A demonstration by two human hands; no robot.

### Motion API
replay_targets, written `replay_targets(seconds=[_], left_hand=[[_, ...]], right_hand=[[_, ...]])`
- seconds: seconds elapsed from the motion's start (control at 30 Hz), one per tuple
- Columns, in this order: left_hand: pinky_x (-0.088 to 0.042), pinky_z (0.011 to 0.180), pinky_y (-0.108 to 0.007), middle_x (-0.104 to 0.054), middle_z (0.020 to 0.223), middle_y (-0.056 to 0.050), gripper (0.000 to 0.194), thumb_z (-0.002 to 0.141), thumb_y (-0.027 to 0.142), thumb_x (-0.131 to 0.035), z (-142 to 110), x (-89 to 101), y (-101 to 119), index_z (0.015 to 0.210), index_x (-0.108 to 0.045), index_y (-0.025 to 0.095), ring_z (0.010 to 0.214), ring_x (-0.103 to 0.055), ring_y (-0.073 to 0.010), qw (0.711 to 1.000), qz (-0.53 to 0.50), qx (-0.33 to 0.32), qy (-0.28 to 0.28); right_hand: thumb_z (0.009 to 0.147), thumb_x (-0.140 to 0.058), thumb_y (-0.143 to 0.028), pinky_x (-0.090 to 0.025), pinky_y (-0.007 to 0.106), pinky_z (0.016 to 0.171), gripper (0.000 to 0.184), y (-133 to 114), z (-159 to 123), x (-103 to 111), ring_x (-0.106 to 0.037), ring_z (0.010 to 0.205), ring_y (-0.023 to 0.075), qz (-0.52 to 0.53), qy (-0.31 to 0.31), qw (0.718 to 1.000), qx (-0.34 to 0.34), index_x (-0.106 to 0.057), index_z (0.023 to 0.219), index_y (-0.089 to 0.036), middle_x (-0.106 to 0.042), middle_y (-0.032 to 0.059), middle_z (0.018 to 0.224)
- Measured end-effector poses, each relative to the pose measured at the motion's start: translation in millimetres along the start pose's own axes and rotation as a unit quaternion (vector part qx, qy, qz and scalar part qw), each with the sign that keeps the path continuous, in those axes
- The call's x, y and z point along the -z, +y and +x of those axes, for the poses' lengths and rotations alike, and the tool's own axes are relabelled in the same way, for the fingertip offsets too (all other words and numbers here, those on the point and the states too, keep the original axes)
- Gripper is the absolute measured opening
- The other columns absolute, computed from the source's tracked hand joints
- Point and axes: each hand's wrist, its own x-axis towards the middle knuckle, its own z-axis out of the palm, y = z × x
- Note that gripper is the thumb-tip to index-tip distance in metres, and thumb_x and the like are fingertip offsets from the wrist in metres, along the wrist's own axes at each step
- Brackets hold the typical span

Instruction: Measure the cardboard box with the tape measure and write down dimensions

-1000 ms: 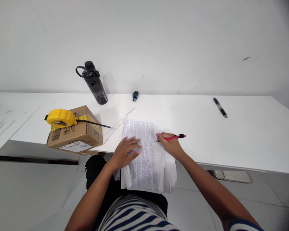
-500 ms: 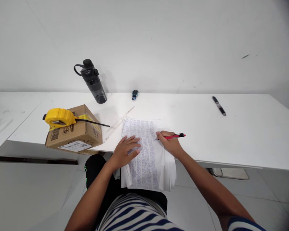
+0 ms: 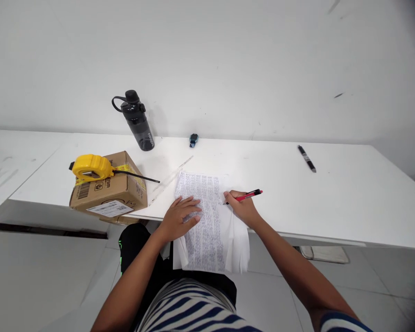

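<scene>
Sheets of paper (image 3: pixel 207 230) covered in columns of blue handwriting lie over the table's front edge, their lower part hanging toward my lap. My left hand (image 3: pixel 180 216) rests flat on the left side of the top sheet, fingers spread. My right hand (image 3: pixel 242 207) is closed around a red pen (image 3: pixel 245 197) with a black clip. The pen's tip is at the right side of the writing, and its back end points up to the right.
On the left, a cardboard box (image 3: pixel 112 198) carries a yellow tape measure (image 3: pixel 92 167) with a black strap. Behind it a dark water bottle (image 3: pixel 138 122) stands by the wall. A small watch (image 3: pixel 193 139) and a black pen (image 3: pixel 307 158) lie on the white table (image 3: pixel 349 198).
The camera view has shifted and tilted slightly. My right hand keeps hold of the red pen, which leans a little more steeply. My left hand stays in place on the paper.
</scene>
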Motion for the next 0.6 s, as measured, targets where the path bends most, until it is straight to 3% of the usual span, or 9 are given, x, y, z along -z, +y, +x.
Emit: replay_targets(seconds=[0.13, 0.2, 0.27, 0.37, 0.43, 0.5, 0.53, 0.6], left_hand=[[-0.012, 0.119, -0.044, -0.061, 0.131, 0.000, 0.031, 0.093, 0.044, -0.047, -12.2, 1.8, 15.4, 0.114, -0.063, 0.029, 0.132, -0.045, -0.0178, 0.998, -0.043, -0.003, 0.044], [-0.007, 0.120, -0.046, -0.066, 0.123, -0.001, 0.031, 0.093, 0.042, -0.045, -28.8, 11.1, 33.3, 0.114, -0.064, 0.028, 0.127, -0.051, -0.0187, 0.994, -0.064, -0.024, 0.087], [-0.004, 0.120, -0.046, -0.070, 0.113, -0.002, 0.030, 0.094, 0.041, -0.044, -51.0, 26.5, 52.4, 0.109, -0.066, 0.027, 0.121, -0.055, -0.0198, 0.984, -0.049, -0.059, 0.159], [-0.007, 0.120, -0.049, -0.073, 0.104, -0.001, 0.028, 0.094, 0.039, -0.041, -88.3, 60.1, 68.2, 0.100, -0.066, 0.028, 0.115, -0.059, -0.0213, 0.940, 0.030, -0.072, 0.333], [-0.011, 0.119, -0.050, -0.072, 0.105, -0.001, 0.028, 0.094, 0.039, -0.039, -110.5, 89.3, 63.7, 0.098, -0.065, 0.028, 0.115, -0.058, -0.0219, 0.884, 0.086, -0.033, 0.459], [-0.018, 0.117, -0.049, -0.069, 0.111, -0.002, 0.029, 0.095, 0.039, -0.037, -126.2, 121.4, 47.7, 0.101, -0.063, 0.028, 0.117, -0.056, -0.0214, 0.830, 0.117, 0.041, 0.544], [-0.023, 0.116, -0.047, -0.066, 0.116, -0.003, 0.028, 0.096, 0.038, -0.037, -131.4, 136.7, 36.8, 0.106, -0.061, 0.027, 0.118, -0.055, -0.0211, 0.815, 0.123, 0.081, 0.560], [-0.033, 0.109, -0.044, -0.060, 0.127, -0.005, 0.033, 0.094, 0.042, -0.042, -137.2, 161.5, 13.1, 0.118, -0.056, 0.026, 0.122, -0.051, -0.0220, 0.822, 0.129, 0.139, 0.538]], right_hand=[[0.087, -0.047, -0.054, -0.044, 0.031, 0.060, 0.042, 2.9, -2.9, -1.8, -0.055, 0.063, 0.0185, -0.035, 0.041, 0.998, 0.016, -0.062, 0.067, -0.020, -0.056, 0.0015, 0.060], [0.086, -0.048, -0.052, -0.048, 0.034, 0.065, 0.037, 4.3, -2.9, -5.6, -0.059, 0.074, 0.0216, -0.099, 0.079, 0.990, 0.067, -0.067, 0.088, -0.020, -0.064, 0.0068, 0.084], [0.087, -0.046, -0.045, -0.050, 0.037, 0.061, 0.041, 4.4, 0.7, -12.1, -0.061, 0.078, 0.0228, -0.191, 0.090, 0.970, 0.124, -0.061, 0.117, -0.022, -0.056, 0.0128, 0.117], [0.088, -0.036, -0.032, -0.047, 0.036, 0.048, 0.055, -7.6, 9.8, -26.6, -0.061, 0.066, 0.0194, -0.272, 0.058, 0.949, 0.147, -0.037, 0.143, -0.026, -0.040, 0.0168, 0.135], [0.089, -0.035, -0.032, -0.050, 0.038, 0.050, 0.055, -30.8, 14.3, -39.4, -0.063, 0.072, 0.0214, -0.266, 0.039, 0.943, 0.197, -0.034, 0.145, -0.027, -0.034, 0.0174, 0.142], [0.091, -0.039, -0.037, -0.055, 0.040, 0.064, 0.051, -68.1, 16.4, -55.8, -0.064, 0.089, 0.0248, -0.208, 0.007, 0.941, 0.266, -0.038, 0.141, -0.029, -0.033, 0.0153, 0.145], [0.091, -0.042, -0.040, -0.055, 0.041, 0.072, 0.049, -91.2, 16.7, -65.8, -0.062, 0.097, 0.0254, -0.170, -0.019, 0.939, 0.297, -0.040, 0.139, -0.030, -0.036, 0.0135, 0.144], [0.090, -0.049, -0.043, -0.053, 0.043, 0.086, 0.050, -142.1, 17.1, -90.1, -0.059, 0.108, 0.0256, -0.104, -0.083, 0.930, 0.343, -0.040, 0.138, -0.031, -0.046, 0.0106, 0.138]])
